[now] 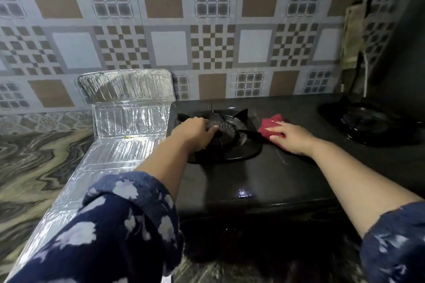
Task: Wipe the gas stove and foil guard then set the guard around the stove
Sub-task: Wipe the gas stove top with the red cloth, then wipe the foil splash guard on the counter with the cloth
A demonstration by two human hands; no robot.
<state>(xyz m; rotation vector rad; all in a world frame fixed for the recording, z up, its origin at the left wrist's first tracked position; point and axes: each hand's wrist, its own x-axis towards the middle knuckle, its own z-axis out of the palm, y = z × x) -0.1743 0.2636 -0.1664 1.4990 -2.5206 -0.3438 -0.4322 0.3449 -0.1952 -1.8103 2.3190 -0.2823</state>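
Observation:
The black glass gas stove (264,174) sits on the counter in the middle of the view. My left hand (195,132) grips the round burner cap (226,128) of the left burner, inside its black pan support (243,145). My right hand (292,136) presses flat on a red cloth (270,125) lying on the stove top just right of that burner. The silver foil guard (124,126) lies unfolded left of the stove, one panel leaning on the wall and the others stretched along the counter under my left sleeve.
The right burner with its pan support (365,119) stands at the far right. A patterned tile wall (211,30) rises behind. The marble-patterned counter (39,163) spreads to the left. A pale cloth (351,37) hangs near the dark right corner.

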